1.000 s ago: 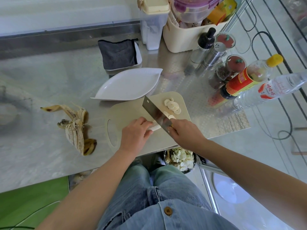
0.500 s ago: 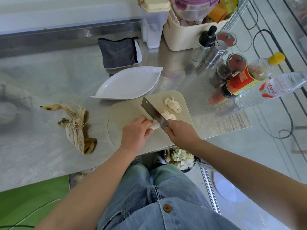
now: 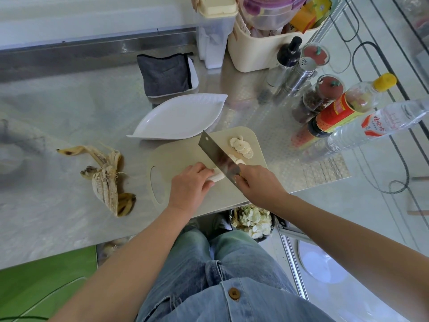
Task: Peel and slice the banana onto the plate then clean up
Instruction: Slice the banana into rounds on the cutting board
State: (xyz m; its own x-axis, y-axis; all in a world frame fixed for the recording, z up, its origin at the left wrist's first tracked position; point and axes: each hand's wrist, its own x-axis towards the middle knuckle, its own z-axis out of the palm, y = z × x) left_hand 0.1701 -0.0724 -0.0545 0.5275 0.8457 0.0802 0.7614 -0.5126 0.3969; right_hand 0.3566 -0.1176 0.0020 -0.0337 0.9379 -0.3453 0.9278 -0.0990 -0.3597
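**Head view, slicing stage.** The peeled banana (image 3: pixel 217 176) was held down on the cutting board (image 3: pixel 181 156) by the left hand (image 3: pixel 189 185). The fingers were curled over it, so that only a short white end was exposed. The handle of a knife (image 3: pixel 218 156) was gripped in the right hand (image 3: pixel 257 182), with the fingers wrapped round it. The broad blade was set across the banana, just beside the left fingertips. A small heap of slices (image 3: pixel 240 146) was seen on the far right part of the board, beyond the blade. The white leaf-shaped plate (image 3: pixel 181 119) was placed just beside the board's far edge. The peel (image 3: pixel 106 180) was laid on the tabletop (image 3: pixel 69 108), to the left of the board. At the right, a yellow-capped bottle (image 3: pixel 341 110) was marked with a red label bearing yellow print. A clear bottle (image 3: pixel 380 124) was marked with a red-and-white label bearing characters. Neither label could be read.
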